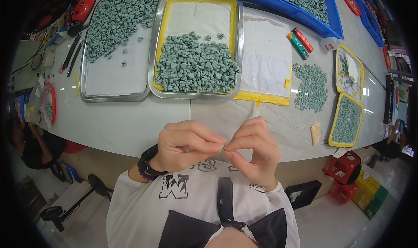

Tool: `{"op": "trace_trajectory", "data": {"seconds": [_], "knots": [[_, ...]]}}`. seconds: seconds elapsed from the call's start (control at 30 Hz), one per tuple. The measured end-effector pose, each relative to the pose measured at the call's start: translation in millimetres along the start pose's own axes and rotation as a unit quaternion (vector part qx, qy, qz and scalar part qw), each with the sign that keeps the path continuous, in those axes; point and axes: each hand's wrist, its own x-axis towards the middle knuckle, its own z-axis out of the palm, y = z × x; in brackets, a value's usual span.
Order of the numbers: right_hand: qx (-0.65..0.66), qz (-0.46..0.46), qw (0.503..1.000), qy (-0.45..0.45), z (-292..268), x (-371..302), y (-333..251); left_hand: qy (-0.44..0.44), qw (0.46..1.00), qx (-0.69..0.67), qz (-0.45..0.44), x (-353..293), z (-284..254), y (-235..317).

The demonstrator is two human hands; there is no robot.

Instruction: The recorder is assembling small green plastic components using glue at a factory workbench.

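My left hand (187, 145) and my right hand (257, 150) meet in front of my chest, above the table's near edge. Thumb and forefinger of each are pinched together, tip to tip, around a tiny greyish piece (222, 148) mostly hidden by the fingers. Behind the right hand's knuckles a white tapered nozzle (255, 111) with a thin yellow tip sticks up; whether that hand holds it I cannot tell. Just beyond the hands lies a metal tray (238, 74) lined with yellow tape, half covered with small green-grey stone-like pieces (196, 67).
A second tray (115, 94) of such pieces stands left, a blue bin (335, 28) at the back right. Right of centre lie a white taped board (265, 69), two lighters (300, 42), loose smaller pieces (310, 87) and a yellow-edged box (333, 137). A red stool (342, 169) stands below.
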Motion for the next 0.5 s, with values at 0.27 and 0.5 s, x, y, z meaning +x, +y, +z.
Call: {"op": "trace_trajectory", "data": {"seconds": [0.27,0.5], "knots": [[-0.014,-0.02,0.999,0.022,3.7,-0.1,0.6,0.021,1.0,-0.009,-0.018,0.3,3.2,-0.5],[-0.013,-0.028,0.999,0.026,3.2,-3.2,3.3,-0.008,1.0,0.013,0.008,2.4,2.9,0.4]]}}
